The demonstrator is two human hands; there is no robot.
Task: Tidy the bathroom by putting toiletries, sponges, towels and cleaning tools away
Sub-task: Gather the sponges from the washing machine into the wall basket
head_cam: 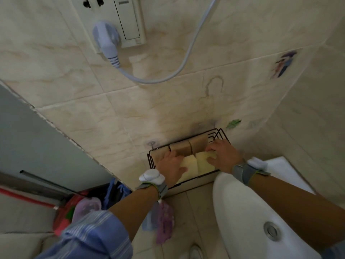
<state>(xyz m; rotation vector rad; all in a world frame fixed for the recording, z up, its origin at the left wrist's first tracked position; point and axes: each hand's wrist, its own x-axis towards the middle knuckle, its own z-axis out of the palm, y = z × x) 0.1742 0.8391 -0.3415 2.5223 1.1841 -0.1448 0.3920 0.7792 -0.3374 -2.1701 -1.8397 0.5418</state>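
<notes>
1. Left sponge (189,166) and right sponge (204,163) lie side by side in basket (220,132), long axes toward wall (168,109).
2. Left grip (170,165) holds left sponge; right grip (223,156) holds right sponge.
3. Basket hangs on tiled wall, near sink (242,212).

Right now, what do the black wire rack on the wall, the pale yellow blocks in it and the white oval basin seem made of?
The black wire rack is thin bent rods, probably coated metal, dull finish. The pale yellow blocks are matte and soft-edged, likely foam sponge; texture too blurred to confirm. The white oval basin is smooth with a soft sheen, apparently glazed ceramic.
</notes>
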